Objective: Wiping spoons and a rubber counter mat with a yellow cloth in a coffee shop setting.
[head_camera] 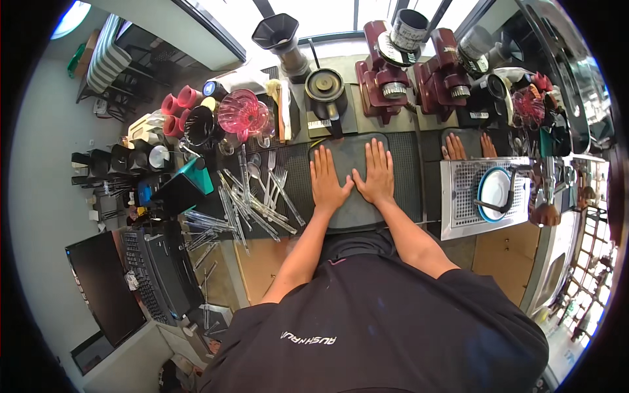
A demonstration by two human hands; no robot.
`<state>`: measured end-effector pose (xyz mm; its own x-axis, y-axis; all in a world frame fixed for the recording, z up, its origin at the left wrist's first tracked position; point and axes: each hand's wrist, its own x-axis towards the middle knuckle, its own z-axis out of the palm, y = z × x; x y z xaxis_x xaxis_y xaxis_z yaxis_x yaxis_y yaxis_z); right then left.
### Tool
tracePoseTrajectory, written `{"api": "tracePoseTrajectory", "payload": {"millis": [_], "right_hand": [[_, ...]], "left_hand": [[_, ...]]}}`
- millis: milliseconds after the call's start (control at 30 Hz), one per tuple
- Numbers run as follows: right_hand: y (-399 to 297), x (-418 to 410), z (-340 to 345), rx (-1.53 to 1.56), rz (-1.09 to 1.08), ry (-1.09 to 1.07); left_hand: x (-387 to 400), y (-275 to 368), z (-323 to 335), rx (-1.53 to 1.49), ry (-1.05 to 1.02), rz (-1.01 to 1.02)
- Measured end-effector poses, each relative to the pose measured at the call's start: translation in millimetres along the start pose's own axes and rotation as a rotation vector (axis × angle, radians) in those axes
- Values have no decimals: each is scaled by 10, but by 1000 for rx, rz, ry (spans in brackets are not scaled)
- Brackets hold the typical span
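Both my hands lie palm down on a dark grey rectangular tray or mat [354, 211] on the counter before me. My left hand [326, 182] rests on its left half, fingers pointing away from me and thumb spread inward. Opposite it, my right hand [376, 174] is flat on the right half, its thumb close to the left thumb. Neither holds anything. Beyond the tray, a black gooseneck kettle [324, 93] stands on a flat base [314, 125]. Left of my left hand lie metal forks [271, 164], spoons [254, 171] and several clear sticks [260, 216].
Two dark red coffee grinders [385, 73] [444, 73] stand behind. A pink ribbed dripper [241, 110] and red cups [172, 105] are at back left. On the right, a perforated metal drip tray [462, 196] holds a blue-rimmed white dish [494, 189]. A keyboard [142, 270] sits left.
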<state>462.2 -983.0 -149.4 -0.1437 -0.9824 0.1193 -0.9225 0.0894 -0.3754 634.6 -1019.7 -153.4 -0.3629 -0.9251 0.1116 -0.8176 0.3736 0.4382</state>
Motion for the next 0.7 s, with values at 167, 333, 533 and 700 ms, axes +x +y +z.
{"api": "tracePoseTrajectory", "payload": {"millis": [167,333,533,700], "right_hand": [[4,50,7,-7,6,-33],[-32,75,41,-40,-29,-49],[-118,13,116,-66,-17,-33],[-112,-48,115,-89,-45,35]], "left_hand": [[55,10,-31,-25,-5,-41],[58,-18,-59,-14,-28,-54],[-51,-111,-69,-52,2,-74],[-101,-91,-115,-103,83,-32]]}}
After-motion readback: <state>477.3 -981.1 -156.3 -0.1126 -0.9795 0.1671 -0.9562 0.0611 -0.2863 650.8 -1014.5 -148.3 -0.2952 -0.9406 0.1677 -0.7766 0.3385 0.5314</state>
